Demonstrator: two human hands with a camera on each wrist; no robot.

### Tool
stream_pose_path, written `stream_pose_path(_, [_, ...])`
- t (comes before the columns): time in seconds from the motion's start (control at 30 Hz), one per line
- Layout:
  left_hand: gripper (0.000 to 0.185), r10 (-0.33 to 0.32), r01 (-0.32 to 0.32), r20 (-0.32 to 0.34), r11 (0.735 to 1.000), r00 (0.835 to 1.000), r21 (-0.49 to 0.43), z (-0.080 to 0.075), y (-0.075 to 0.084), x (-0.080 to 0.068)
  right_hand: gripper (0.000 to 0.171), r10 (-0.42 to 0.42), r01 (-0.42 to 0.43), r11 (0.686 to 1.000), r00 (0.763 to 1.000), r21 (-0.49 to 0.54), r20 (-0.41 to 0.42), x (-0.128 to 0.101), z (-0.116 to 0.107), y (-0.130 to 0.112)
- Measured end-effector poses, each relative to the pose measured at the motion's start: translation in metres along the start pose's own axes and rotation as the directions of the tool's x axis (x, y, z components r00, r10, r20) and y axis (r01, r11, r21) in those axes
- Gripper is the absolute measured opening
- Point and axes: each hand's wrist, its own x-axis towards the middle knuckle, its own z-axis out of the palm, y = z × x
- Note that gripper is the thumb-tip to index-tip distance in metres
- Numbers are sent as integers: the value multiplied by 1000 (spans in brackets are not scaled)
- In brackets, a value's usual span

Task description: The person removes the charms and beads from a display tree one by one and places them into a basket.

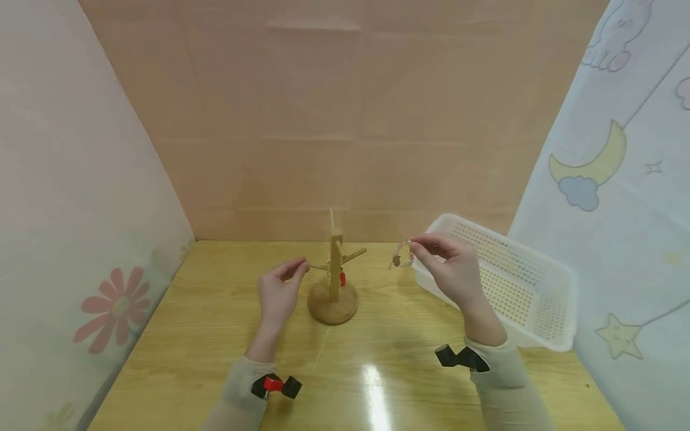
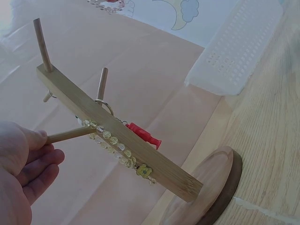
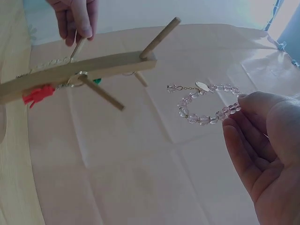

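A wooden peg stand [image 1: 335, 269] with a round base stands on the table. My left hand [image 1: 279, 290] pinches the end of its left peg [image 2: 70, 135] between thumb and fingers. On that peg, close to the post, hangs a bracelet of clear yellowish beads [image 2: 112, 139] with a flower charm. A red keychain [image 2: 143, 135] dangles by its metal ring from another peg. To the right of the stand, my right hand [image 1: 450, 269] holds up a pink and clear beaded bracelet [image 3: 201, 119], pinched at one side between thumb and fingers. A small leaf-shaped charm and short chain hang off this bracelet.
A white perforated plastic basket [image 1: 568, 311] sits at the right of the table, behind and beside my right forearm. A pale cloth wall [image 1: 345, 120] closes off the table's back edge. Patterned panels rise on the left and right sides.
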Motion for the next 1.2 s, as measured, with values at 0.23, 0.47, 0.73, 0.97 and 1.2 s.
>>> stream_pose_path(0.23, [9,-1,1,-5,1000,1000,-1,5,-18,0,24,20,-21,993,1000,-115,-9,-4,-15,12])
stream_pose_path(0.47, [9,3,-3,-6,1000,1000,2,5,8,-1,23,55,-53,978,998,-204,9,-4,-35,18])
stream_pose_path(0.73, [10,-2,2,6,1000,1000,1,4,12,-1,13,164,-145,931,986,-336,29,-1,-61,31])
stream_pose_path(0.97, [9,-17,18,13,1000,1000,-9,3,13,-1,13,159,-132,913,986,-386,41,1,-77,41])
stream_pose_path(1.2, [8,0,0,5,1000,1000,-3,1,13,-1,13,134,-91,893,989,-441,68,7,-90,49])
